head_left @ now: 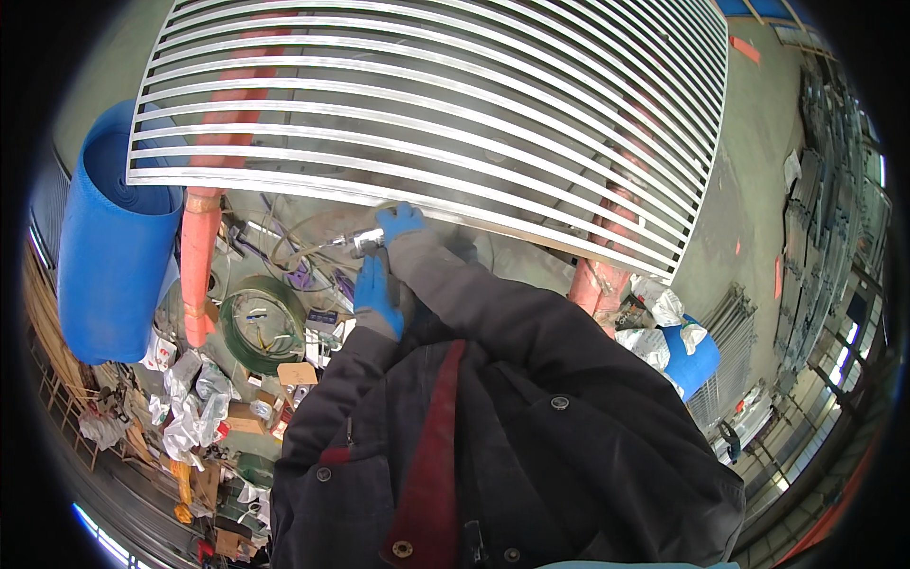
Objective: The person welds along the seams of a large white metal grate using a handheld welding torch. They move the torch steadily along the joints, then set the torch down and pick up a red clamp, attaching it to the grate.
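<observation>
A large slatted frame of pale metal bars [379,112] lies before me, its near edge just beyond my hands. My right hand [400,221], in a blue glove, is closed around a small silver power tool [358,243] at that near edge. The tool looks like an air grinder, with a thin hose running off to the left. Its working end is hidden behind my right hand. My left hand [373,286], also blue-gloved, is just below the tool with its fingers stretched out toward it. Whether those fingers touch the tool is hard to see.
Red supports [200,256] carry the frame on the left, with another red support [597,284] at right. A big blue roll [118,247] stands far left. A coiled green hose [230,332], cardboard and crumpled wrapping litter the floor. Metal profiles [820,209] are stacked at right.
</observation>
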A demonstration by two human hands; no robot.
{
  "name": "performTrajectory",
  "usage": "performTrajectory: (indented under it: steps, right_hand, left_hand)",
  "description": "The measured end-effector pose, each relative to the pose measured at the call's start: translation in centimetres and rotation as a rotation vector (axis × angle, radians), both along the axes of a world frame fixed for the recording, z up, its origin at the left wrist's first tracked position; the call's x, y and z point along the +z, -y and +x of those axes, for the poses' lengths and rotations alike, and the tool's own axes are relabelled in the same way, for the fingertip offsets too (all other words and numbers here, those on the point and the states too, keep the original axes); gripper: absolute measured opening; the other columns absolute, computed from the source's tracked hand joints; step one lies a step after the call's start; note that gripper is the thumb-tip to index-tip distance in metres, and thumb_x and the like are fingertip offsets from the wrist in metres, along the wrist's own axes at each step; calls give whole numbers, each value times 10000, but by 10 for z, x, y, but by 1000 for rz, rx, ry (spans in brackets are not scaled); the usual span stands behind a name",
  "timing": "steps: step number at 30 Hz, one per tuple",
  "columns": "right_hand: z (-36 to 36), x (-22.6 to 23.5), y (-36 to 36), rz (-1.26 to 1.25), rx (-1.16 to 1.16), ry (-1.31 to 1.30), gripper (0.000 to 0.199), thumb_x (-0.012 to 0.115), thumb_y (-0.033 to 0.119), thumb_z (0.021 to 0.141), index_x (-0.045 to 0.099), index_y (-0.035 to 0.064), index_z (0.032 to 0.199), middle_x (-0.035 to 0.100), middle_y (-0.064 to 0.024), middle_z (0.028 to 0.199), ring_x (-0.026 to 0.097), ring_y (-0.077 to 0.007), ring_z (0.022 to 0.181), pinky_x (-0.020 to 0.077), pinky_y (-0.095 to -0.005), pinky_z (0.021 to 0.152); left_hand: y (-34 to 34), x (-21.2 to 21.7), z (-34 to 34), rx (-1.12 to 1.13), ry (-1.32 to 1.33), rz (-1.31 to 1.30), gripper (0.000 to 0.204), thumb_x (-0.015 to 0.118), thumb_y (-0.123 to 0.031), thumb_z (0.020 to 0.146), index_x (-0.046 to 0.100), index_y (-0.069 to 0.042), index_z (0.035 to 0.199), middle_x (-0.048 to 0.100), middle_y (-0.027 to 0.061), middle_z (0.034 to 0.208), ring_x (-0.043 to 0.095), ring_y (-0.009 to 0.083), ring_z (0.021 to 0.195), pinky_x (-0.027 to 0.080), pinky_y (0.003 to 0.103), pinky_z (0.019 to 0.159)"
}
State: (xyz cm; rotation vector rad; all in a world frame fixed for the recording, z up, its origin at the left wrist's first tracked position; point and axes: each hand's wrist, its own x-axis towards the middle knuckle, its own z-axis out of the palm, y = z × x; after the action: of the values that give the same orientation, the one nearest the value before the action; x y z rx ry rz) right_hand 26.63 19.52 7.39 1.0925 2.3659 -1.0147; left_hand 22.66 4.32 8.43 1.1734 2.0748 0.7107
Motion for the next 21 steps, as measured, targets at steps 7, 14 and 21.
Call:
performTrajectory:
  steps: [7,14,21]
  right_hand:
    - [70,0,-7,5,-139,82,409,701,210,891,579,162,1279,529,-170,1288,551,-369,1228,529,-472,979]
    - [90,0,-10,38,-147,74,423,717,195,872,594,192,1276,533,-159,1284,570,-373,1221,559,-477,947]
    - [43,-5,-3,51,-13,6,417,714,201,861,612,142,1261,572,-151,1234,584,-353,1214,568,-461,932]
  left_hand:
    - [-5,-18,46,-231,78,-188,770,629,-254,898,345,81,1530,363,367,1549,379,514,1422,265,560,1210]
    - [-9,-19,57,-293,10,-142,827,642,-320,913,304,75,1555,385,364,1536,372,517,1433,297,550,1196]
    - [-7,2,31,-114,-19,-142,769,655,-271,924,346,82,1533,392,350,1539,396,533,1398,315,556,1180]
